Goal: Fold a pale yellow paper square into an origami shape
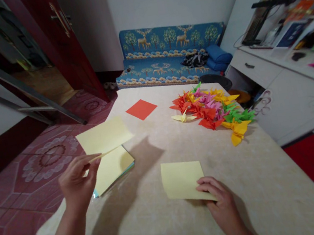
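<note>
Holding, right: the right hand (pixel 218 195) has its fingers closed over the lower right corner of a pale yellow square (pixel 182 179), above the near middle of the table; whether the paper touches the cloth, I cannot tell.
Holding, left: the left hand (pixel 78 178) pinches a second yellow sheet (pixel 104 136) by its near edge, thumb against fingers, the paper raised over the stack.
Stack: paper pile (pixel 115 166) at the table's left edge, yellow on top, blue and green edges below.
Red square: red sheet (pixel 141 109) lying flat farther back.
Cranes: a colourful heap of folded cranes (pixel 209 104) at the far right, a pale yellow crane (pixel 184 117) on its left side.
Cloth: cream tablecloth (pixel 159 221) beneath everything.
Sofa: blue, deer-patterned sofa (pixel 162 58) beyond the table.
</note>
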`<state>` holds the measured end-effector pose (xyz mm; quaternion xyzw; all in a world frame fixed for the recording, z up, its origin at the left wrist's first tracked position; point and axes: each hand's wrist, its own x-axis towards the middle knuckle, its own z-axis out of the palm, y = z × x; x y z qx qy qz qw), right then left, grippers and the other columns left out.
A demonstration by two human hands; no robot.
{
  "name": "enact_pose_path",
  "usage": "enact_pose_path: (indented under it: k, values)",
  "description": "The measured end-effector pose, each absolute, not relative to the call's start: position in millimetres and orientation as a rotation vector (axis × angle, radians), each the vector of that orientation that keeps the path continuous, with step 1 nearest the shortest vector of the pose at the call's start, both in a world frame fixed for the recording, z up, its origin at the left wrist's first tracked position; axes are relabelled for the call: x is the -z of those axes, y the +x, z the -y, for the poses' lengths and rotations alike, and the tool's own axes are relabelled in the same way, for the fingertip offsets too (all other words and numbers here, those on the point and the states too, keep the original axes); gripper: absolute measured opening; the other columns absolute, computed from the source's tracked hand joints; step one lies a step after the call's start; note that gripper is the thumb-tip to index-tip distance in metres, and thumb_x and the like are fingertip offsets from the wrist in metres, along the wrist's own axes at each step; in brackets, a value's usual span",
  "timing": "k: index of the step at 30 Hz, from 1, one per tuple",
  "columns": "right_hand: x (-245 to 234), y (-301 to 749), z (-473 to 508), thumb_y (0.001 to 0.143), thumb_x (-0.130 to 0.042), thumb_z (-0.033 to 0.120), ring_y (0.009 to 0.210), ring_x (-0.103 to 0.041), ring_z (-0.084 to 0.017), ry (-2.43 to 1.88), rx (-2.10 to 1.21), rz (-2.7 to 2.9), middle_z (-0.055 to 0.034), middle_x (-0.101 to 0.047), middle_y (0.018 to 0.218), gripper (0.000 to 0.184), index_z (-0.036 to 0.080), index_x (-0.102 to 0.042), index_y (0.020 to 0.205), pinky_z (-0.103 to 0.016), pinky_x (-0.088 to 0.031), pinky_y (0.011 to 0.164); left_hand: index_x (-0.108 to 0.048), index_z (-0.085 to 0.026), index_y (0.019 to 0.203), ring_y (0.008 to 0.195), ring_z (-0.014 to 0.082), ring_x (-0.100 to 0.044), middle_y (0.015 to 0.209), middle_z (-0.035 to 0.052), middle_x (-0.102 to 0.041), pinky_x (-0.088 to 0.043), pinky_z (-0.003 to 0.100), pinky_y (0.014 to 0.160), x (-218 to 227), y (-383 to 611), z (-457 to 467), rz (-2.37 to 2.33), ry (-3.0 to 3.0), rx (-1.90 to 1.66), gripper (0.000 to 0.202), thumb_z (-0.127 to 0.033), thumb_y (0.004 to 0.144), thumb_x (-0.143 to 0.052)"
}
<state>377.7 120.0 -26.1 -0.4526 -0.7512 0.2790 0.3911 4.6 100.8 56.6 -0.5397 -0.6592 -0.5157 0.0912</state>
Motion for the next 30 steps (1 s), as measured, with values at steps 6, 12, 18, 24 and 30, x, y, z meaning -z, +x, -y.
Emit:
enact_pose_path:
  k: [6,12,18,24,30]
  values:
    - [26,377,-120,0.058,-0.04,-0.004,0.091,-0.057,-0.019,-1.147,-0.728,1.904,-0.0048,-0.06,0.094,0.041,0.022,-0.062,0.081,-0.029,-0.046,0.078,-0.066,-0.024,0.09,0.088,0.0198,-0.061,0.097,0.0026,-0.065,-0.049,0.032,0.08,-3,-16,-70,2.078,-1.945,1.099,0.017,-0.031,0.074,-0.063]
    - [30,379,-118,0.053,-0.037,-0.005,0.095,-0.055,-0.02,-1.206,-0.761,1.933,-0.0046,-0.06,0.097,0.048,0.022,-0.061,0.084,-0.031,-0.044,0.082,-0.051,-0.026,0.122,0.117,0.0286,-0.047,0.133,0.0079,-0.046,-0.04,0.043,0.098,12,-21,-62,2.178,-1.997,0.741,0.05,-0.042,0.075,-0.059]
    - [30,378,-117,0.052,-0.036,-0.005,0.095,-0.055,-0.019,-1.225,-0.769,1.921,-0.0053,-0.059,0.097,0.047,0.02,-0.062,0.083,-0.028,-0.045,0.082,-0.057,-0.025,0.116,0.12,0.0266,-0.045,0.134,0.0055,-0.044,-0.04,0.038,0.1,30,-36,-70,2.21,-2.074,0.768,0.04,-0.043,0.08,-0.052]
    - [28,376,-118,0.048,-0.034,-0.005,0.093,-0.057,-0.018,-1.173,-0.765,1.915,-0.0053,-0.059,0.094,0.051,0.021,-0.061,0.083,-0.026,-0.046,0.08,-0.058,-0.026,0.114,0.117,0.0252,-0.049,0.134,0.0041,-0.046,-0.042,0.037,0.098,36,-62,-98,2.241,-2.093,0.799,0.039,-0.043,0.08,-0.052]
    - [38,379,-121,0.048,-0.037,-0.004,0.087,-0.059,-0.017,-1.104,-0.671,1.927,-0.005,-0.06,0.091,0.048,0.021,-0.062,0.081,-0.024,-0.047,0.075,-0.057,-0.028,0.116,0.116,0.0298,-0.05,0.134,0.0058,-0.047,-0.044,0.044,0.095,2,-45,-112,2.149,-2.064,0.824,0.044,-0.045,0.075,-0.056]
